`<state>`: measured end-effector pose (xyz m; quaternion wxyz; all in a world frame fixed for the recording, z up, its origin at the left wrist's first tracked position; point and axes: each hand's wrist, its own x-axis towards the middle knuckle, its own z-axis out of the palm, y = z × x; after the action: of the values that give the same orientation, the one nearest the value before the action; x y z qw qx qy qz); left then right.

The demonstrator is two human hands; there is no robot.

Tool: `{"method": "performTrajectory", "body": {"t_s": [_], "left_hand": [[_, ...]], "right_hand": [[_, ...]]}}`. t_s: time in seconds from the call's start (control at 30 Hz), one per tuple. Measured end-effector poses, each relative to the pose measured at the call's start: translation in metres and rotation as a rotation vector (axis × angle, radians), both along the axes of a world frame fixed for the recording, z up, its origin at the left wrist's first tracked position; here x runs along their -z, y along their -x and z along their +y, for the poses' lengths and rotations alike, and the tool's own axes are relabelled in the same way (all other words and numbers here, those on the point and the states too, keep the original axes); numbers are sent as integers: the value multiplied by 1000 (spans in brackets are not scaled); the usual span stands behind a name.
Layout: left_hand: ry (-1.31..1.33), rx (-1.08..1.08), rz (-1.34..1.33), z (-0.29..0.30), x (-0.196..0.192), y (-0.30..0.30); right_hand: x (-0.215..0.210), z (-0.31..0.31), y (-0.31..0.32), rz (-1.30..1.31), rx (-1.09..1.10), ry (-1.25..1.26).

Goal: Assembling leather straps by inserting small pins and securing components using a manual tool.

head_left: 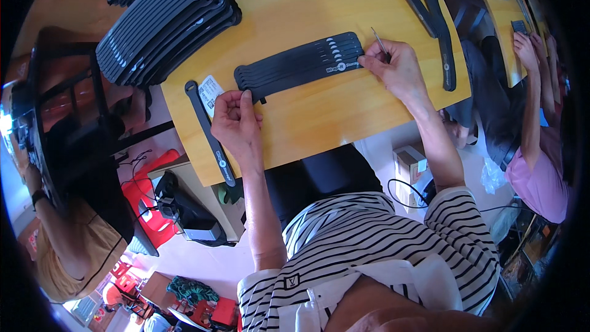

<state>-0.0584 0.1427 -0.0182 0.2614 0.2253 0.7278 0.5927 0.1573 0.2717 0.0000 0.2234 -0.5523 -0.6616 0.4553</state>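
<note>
Crosswise, long axis rising rightward, black strap bundle (298, 66) is laid between curled left hand (236, 124), hold unclear, and right hand (399, 72), thin tool (379, 41) pinched, right end touched.

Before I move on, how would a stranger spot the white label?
On the yellow table, find the person's left hand. Just beyond it lies the white label, right of a lone black strap. Its pale, printed face sets it apart from that strap and the fanned black straps.

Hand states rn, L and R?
Left hand: fingers curled, thumb at left end of black strap set; grip can't be told.
Right hand: closed, holding thin tool.
</note>
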Motion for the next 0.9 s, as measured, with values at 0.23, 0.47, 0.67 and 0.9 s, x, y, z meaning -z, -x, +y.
{"method": "performTrajectory", "body": {"t_s": [0.23, 0.47, 0.67, 0.9], "left_hand": [[23, -6, 58, 0, 2, -1], [70, 5, 137, -1, -3, -3], [-4, 27, 111, -2, -5, 0], [-125, 55, -8, -41, -28, 11]], "right_hand": [[2, 1, 1, 14, 24, 6], [-4, 0, 2, -33, 4, -13], [4, 5, -1, 44, -29, -48], [-13, -6, -7, 284, -120, 147]]}}
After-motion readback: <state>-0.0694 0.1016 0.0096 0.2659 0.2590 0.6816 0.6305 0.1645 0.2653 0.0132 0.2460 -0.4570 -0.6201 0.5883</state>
